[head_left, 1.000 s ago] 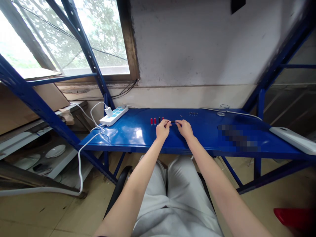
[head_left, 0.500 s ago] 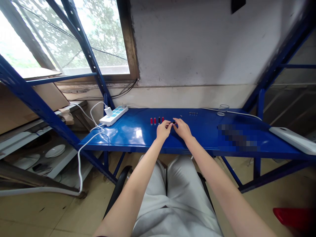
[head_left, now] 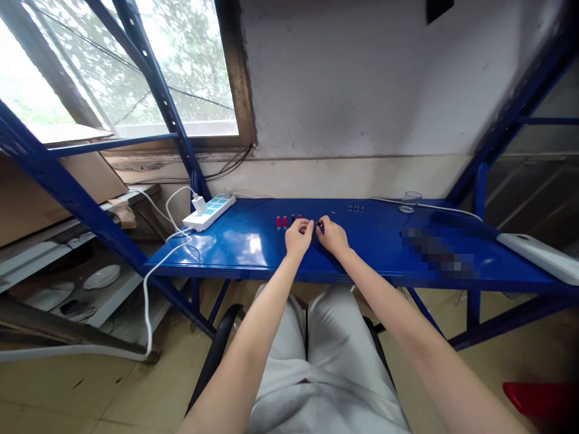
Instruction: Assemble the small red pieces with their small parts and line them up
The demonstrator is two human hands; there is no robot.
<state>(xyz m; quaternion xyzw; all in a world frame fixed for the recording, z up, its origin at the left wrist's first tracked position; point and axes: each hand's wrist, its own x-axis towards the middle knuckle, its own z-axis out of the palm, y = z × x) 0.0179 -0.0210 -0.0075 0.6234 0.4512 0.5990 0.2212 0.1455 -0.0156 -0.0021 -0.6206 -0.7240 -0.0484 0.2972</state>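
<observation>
My left hand (head_left: 298, 239) and my right hand (head_left: 333, 236) face each other over the middle of the blue table. Both are closed, with the fingers pinched. A small black cylindrical piece (head_left: 319, 224) shows at my right fingertips. My left fingertips come close to its other end; whether they grip part of it I cannot make out. Just beyond my left hand stand small red cylinders with silvery ends (head_left: 278, 222) and a black one (head_left: 293, 217), in a row. My left hand partly covers this row. Several tiny metal pieces (head_left: 355, 208) lie beyond my right hand.
The blue table (head_left: 244, 265) runs along the wall. A white power strip (head_left: 208, 212) with cables is at its left end. A clear glass (head_left: 410, 202) stands at the back right, near a blurred dark object (head_left: 438, 252) and a white flat device (head_left: 538, 256).
My hands have shifted slightly, and my right hand has turned a little around the black piece. The row of cylinders appears the same. The view has moved very slightly.
</observation>
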